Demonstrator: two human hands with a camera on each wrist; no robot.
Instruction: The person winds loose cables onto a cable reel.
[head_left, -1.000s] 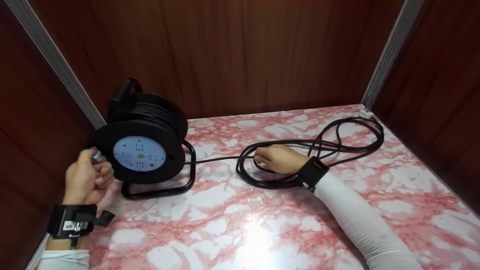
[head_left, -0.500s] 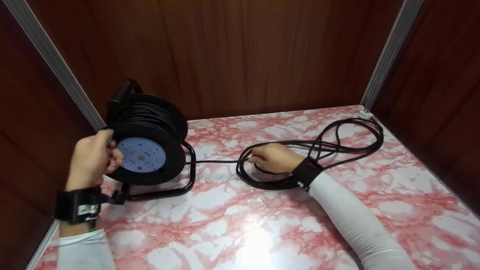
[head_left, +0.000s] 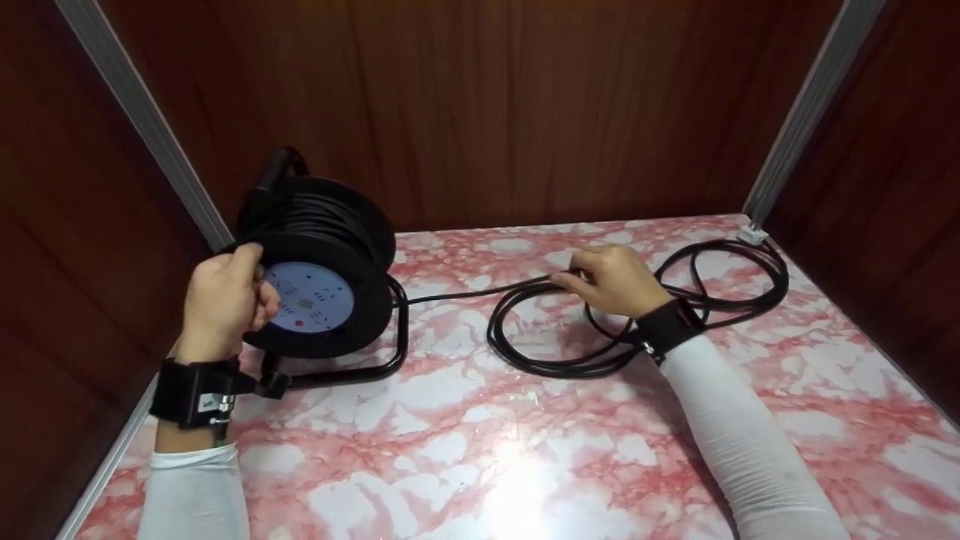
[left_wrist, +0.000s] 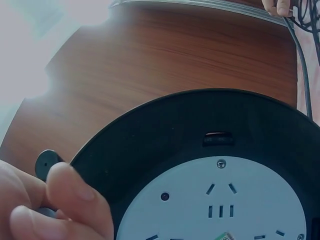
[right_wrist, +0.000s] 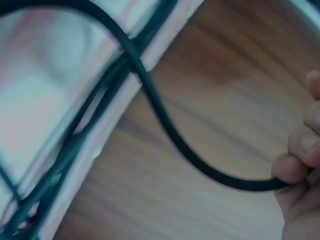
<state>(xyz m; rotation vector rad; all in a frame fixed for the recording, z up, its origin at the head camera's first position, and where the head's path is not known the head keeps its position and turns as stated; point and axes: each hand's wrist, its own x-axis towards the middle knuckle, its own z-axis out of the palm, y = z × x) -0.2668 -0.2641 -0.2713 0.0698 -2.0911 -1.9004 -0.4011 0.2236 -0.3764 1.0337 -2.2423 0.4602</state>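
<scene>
A black cable reel (head_left: 373, 319) with a pale blue socket panel (head_left: 315, 296) stands at the left in the head view. My left hand (head_left: 225, 304) is at the upper left of its face, fingers curled round the small crank knob (left_wrist: 47, 212), mostly hidden by the fingers. From the reel a black cord (head_left: 472, 293) runs right to my right hand (head_left: 619, 279), which pinches it between thumb and fingers above the loose cable loops (head_left: 559, 370). In the right wrist view the cord (right_wrist: 170, 130) curves out of that hand's grip.
The loops spread right across a red-and-white marbled table (head_left: 450, 420) to a white plug (head_left: 752, 235) in the far right corner. Dark wood panels (head_left: 465, 112) wall in the back and both sides. The reel has a carrying handle (head_left: 276, 169) on top and a tubular stand (head_left: 352, 376).
The left hand has moved up along the reel's face, and the socket panel has turned clockwise. The right hand has moved back and to the right, lifting the cord. The head view has shifted slightly.
</scene>
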